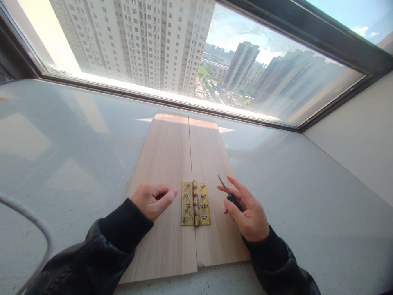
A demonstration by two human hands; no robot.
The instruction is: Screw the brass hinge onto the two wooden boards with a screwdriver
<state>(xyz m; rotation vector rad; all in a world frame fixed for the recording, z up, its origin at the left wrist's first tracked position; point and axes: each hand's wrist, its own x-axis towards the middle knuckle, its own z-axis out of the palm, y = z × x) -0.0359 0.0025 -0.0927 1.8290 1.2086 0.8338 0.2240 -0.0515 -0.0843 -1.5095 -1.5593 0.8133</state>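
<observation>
Two pale wooden boards (162,164) lie side by side, and a worn brass hinge (195,204) spans the seam between them. Screw heads show in some of the hinge's holes on both leaves. Left of the hinge, my left hand (153,200) is closed over the left board, its thumb pointing toward the hinge; whatever its curled fingers hold, if anything, is hidden. My right hand (245,209), over the right board, grips a small screwdriver (233,200) by its black handle. The metal shaft points up and left, apart from the hinge.
The boards lie on a speckled pale countertop (92,164). A dark-framed window (172,98) runs behind it, with tall buildings outside. A white wall (356,135) rises at the right. One white cable (33,219) curves along the left edge.
</observation>
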